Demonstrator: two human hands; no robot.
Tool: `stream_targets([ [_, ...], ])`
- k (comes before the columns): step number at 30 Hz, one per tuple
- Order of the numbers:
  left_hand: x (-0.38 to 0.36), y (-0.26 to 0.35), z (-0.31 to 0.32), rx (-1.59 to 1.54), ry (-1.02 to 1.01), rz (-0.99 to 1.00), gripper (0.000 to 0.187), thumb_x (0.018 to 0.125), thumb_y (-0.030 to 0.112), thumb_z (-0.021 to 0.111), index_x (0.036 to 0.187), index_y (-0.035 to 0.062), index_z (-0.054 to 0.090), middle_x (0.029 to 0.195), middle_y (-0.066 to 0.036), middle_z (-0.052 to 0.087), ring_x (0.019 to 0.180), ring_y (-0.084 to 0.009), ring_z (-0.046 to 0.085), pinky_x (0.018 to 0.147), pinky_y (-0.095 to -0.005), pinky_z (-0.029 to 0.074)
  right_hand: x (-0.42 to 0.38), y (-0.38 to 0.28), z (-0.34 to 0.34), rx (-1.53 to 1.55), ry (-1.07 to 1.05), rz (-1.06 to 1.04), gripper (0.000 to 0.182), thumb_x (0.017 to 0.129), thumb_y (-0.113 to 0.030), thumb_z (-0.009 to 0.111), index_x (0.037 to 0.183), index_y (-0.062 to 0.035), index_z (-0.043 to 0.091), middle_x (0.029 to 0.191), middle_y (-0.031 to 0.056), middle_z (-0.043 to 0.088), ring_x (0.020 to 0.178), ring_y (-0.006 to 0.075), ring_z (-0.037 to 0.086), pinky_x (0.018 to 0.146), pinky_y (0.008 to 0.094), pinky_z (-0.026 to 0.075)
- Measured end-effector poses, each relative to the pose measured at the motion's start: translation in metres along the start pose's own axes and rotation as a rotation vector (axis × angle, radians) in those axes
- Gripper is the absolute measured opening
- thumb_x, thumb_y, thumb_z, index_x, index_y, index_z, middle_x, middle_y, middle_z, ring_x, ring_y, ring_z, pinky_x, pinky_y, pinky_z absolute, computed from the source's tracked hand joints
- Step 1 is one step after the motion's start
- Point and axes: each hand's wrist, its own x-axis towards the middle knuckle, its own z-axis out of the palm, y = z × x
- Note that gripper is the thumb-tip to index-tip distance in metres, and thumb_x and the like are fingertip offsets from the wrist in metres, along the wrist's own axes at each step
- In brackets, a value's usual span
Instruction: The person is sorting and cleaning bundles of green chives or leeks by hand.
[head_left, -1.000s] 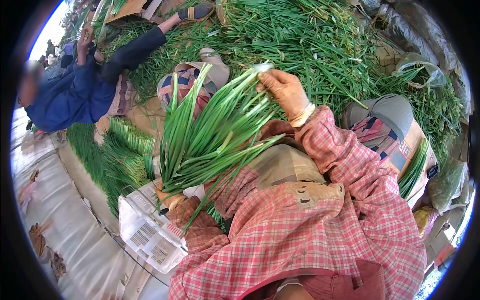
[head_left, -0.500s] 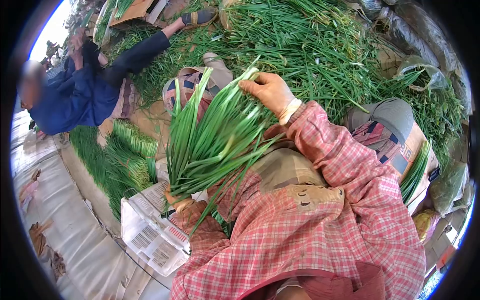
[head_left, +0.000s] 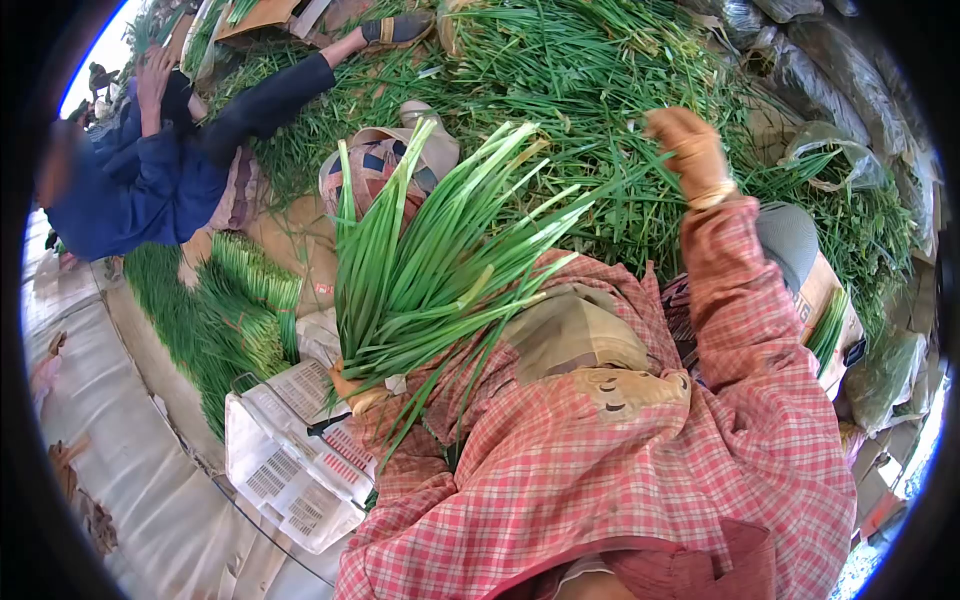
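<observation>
blue cloth is seen at the far left, in the jacket (head_left: 150,200) worn by a seated person whose dark-trousered leg is stretched toward the top. below, a pale, wrinkled sheet (head_left: 130,430) is spread along the left edge. next to the right, green bundles (head_left: 250,325) are laid in a pile on the ground, and in front of them a white plastic basket (head_left: 285,465) is set at a tilt.

just beside the basket, the left hand (head_left: 352,388) is partly covered by leaves; its fingers are closed around the lower end of a loose bunch (head_left: 430,280) of long green stems. the bunch is held up in front of the checked shirt (head_left: 600,470), its pale ends fanned upward and to the right, some leaves drooped over the left sleeve.

behind, a wide heap (head_left: 600,60) of loose greens is spread across the ground. above its right part, apart from the bunch, the right hand (head_left: 692,150) is raised with bent fingers; whether anything is pinched there cannot be told. at the far right, clear plastic bags (head_left: 815,85) are piled.
</observation>
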Motion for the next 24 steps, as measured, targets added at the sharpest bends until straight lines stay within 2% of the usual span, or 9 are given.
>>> stream_targets([
  [3, -0.003, -0.002, -0.002, 0.011, 0.004, 0.004, 0.015, 0.077, 0.013, 0.057, 0.086, 0.0050, 0.048, 0.082, -0.010, 0.058, 0.071, -0.0228, 0.057, 0.065, -0.0375, 0.049, 0.049, 0.041, -0.074, -0.431, 0.343, -0.215, 0.019, 0.079, -0.022, 0.062, 0.093, -0.0099, 0.065, 0.083, 0.0031, 0.063, 0.078, 0.0102, 0.057, 0.061, 0.0237, 0.047],
  [5, -0.002, 0.000, 0.000, 0.009, 0.000, 0.009, 0.015, 0.077, 0.013, 0.057, 0.086, 0.0052, 0.048, 0.082, -0.009, 0.057, 0.070, -0.0226, 0.056, 0.065, -0.0374, 0.049, 0.042, 0.050, -0.059, -0.058, 0.168, -0.331, 0.017, 0.080, -0.016, 0.061, 0.095, -0.0091, 0.064, 0.085, 0.0047, 0.064, 0.080, 0.0109, 0.058, 0.065, 0.0237, 0.048],
  [7, -0.002, 0.000, -0.002, 0.020, 0.002, 0.010, 0.015, 0.077, 0.013, 0.057, 0.085, 0.0053, 0.047, 0.081, -0.009, 0.057, 0.070, -0.0224, 0.056, 0.064, -0.0373, 0.049, 0.000, 0.014, 0.000, -0.281, -0.037, -0.714, 0.020, 0.080, -0.007, 0.060, 0.099, -0.0091, 0.063, 0.087, 0.0080, 0.065, 0.078, 0.0129, 0.062, 0.067, 0.0245, 0.050],
  [11, -0.002, 0.004, -0.003, 0.033, -0.001, 0.033, 0.015, 0.077, 0.013, 0.058, 0.084, 0.0057, 0.047, 0.080, -0.008, 0.057, 0.069, -0.0220, 0.056, 0.064, -0.0370, 0.049, -0.062, -0.036, 0.111, -1.115, -0.572, -1.019, 0.020, 0.077, -0.015, 0.050, 0.092, -0.0137, 0.063, 0.070, 0.0078, 0.059, 0.060, 0.0239, 0.059, 0.054, 0.0311, 0.049],
  [13, -0.004, 0.004, -0.004, 0.035, -0.001, 0.044, 0.015, 0.077, 0.014, 0.058, 0.084, 0.0058, 0.047, 0.080, -0.008, 0.057, 0.069, -0.0218, 0.056, 0.064, -0.0369, 0.049, -0.053, -0.008, 0.134, -0.973, -0.544, -1.199, 0.013, 0.073, -0.015, 0.050, 0.080, -0.0123, 0.060, 0.064, 0.0055, 0.057, 0.059, 0.0245, 0.060, 0.051, 0.0346, 0.047],
  [19, -0.010, -0.001, -0.004, 0.043, 0.005, 0.025, 0.016, 0.077, 0.014, 0.058, 0.083, 0.0063, 0.046, 0.079, -0.007, 0.057, 0.068, -0.0212, 0.055, 0.063, -0.0365, 0.048, 0.003, 0.010, 0.045, -1.287, -0.285, -0.923, 0.007, 0.078, -0.017, 0.052, 0.076, -0.0119, 0.056, 0.065, 0.0073, 0.058, 0.059, 0.0256, 0.059, 0.050, 0.0339, 0.048],
  [21, -0.012, -0.002, -0.003, 0.045, 0.001, 0.016, 0.016, 0.077, 0.015, 0.058, 0.082, 0.0065, 0.046, 0.078, -0.007, 0.057, 0.068, -0.0210, 0.055, 0.063, -0.0363, 0.048, 0.040, 0.019, -0.020, -1.389, -0.091, -0.654, 0.012, 0.083, -0.021, 0.051, 0.088, -0.0113, 0.055, 0.072, 0.0109, 0.060, 0.065, 0.0300, 0.061, 0.056, 0.0391, 0.049],
  [22, -0.013, -0.003, -0.003, 0.045, 0.002, 0.015, 0.016, 0.077, 0.015, 0.058, 0.082, 0.0065, 0.046, 0.078, -0.006, 0.056, 0.068, -0.0209, 0.055, 0.063, -0.0363, 0.048, 0.053, 0.016, -0.038, -1.560, -0.029, -0.232, 0.014, 0.081, -0.023, 0.054, 0.089, -0.0125, 0.055, 0.079, 0.0120, 0.061, 0.071, 0.0319, 0.060, 0.062, 0.0414, 0.048],
  [24, -0.012, -0.002, -0.003, 0.049, 0.003, 0.017, 0.016, 0.077, 0.015, 0.058, 0.082, 0.0067, 0.046, 0.078, -0.006, 0.056, 0.067, -0.0207, 0.055, 0.063, -0.0362, 0.048, 0.032, 0.004, -0.044, -1.582, 0.027, -0.532, 0.023, 0.075, -0.028, 0.062, 0.090, -0.0121, 0.056, 0.088, 0.0094, 0.060, 0.086, 0.0314, 0.056, 0.075, 0.0409, 0.044],
])
